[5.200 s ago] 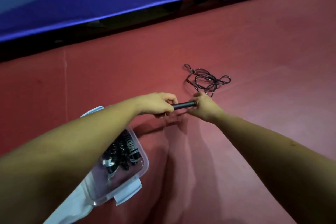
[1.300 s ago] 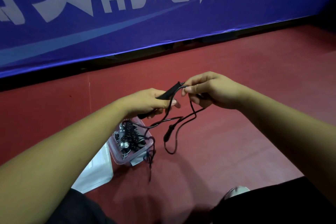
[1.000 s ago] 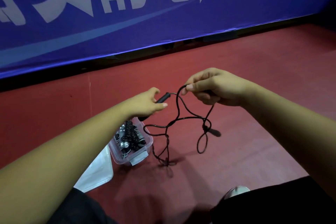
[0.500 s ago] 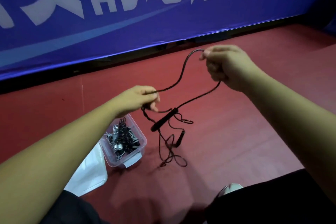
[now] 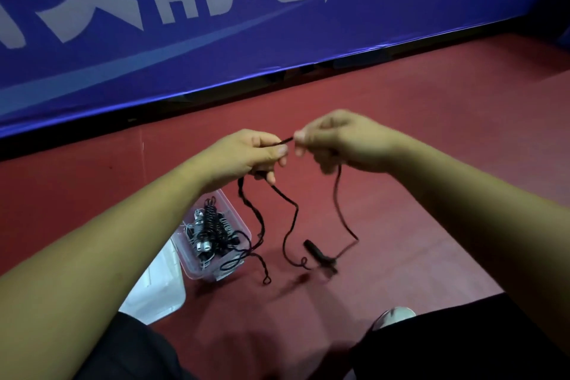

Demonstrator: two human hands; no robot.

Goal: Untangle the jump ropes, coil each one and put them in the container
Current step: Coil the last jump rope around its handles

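Observation:
A thin black jump rope [image 5: 290,219] hangs in loops between my two hands, held above the red floor. My left hand [image 5: 246,154] grips several strands of it, and my right hand [image 5: 342,139] pinches the cord a short way to the right. One black handle [image 5: 317,253] dangles low on the strand that drops from my right hand. A clear plastic container [image 5: 237,225] stands on the floor under my left forearm, with coiled black ropes [image 5: 209,228] inside it.
The container's clear lid [image 5: 154,290] lies flat on the floor left of the container. A blue banner with white lettering [image 5: 277,25] runs along the back. My dark trouser legs and a light shoe tip [image 5: 391,316] fill the bottom edge.
My right hand has come down and left from its raised position, close to my left hand. The handle that hung under my left hand now dangles lower, near the floor, on the right strand.

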